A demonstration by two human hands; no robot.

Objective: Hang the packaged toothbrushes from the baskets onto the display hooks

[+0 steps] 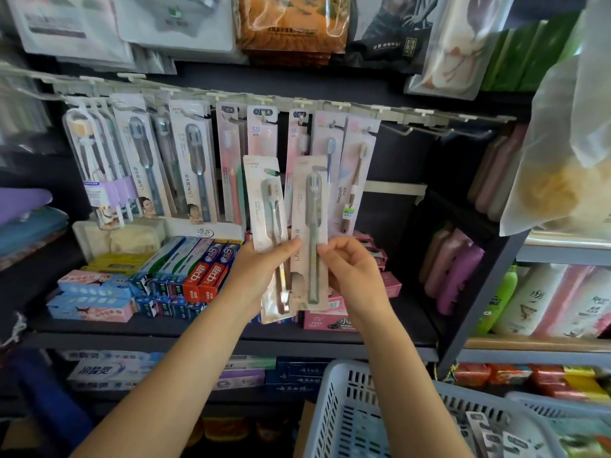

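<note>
My left hand (261,276) grips a packaged toothbrush with a brown handle (266,206), held upright in front of the display. My right hand (350,271) pinches a second pack, a beige card with a grey-green toothbrush (310,209), right beside the first. Both packs overlap at their lower ends. Behind them a rail of display hooks (297,105) carries several hung toothbrush packs (195,160). Bare hooks (410,128) stick out at the rail's right end. A white slotted basket (337,408) at the lower right holds more packs (489,434).
Toothpaste boxes (201,276) fill the shelf under the hooks. Bottles (456,269) stand in a dark rack to the right, and a plastic bag (568,143) hangs at the upper right. Large packets (291,24) hang above the rail.
</note>
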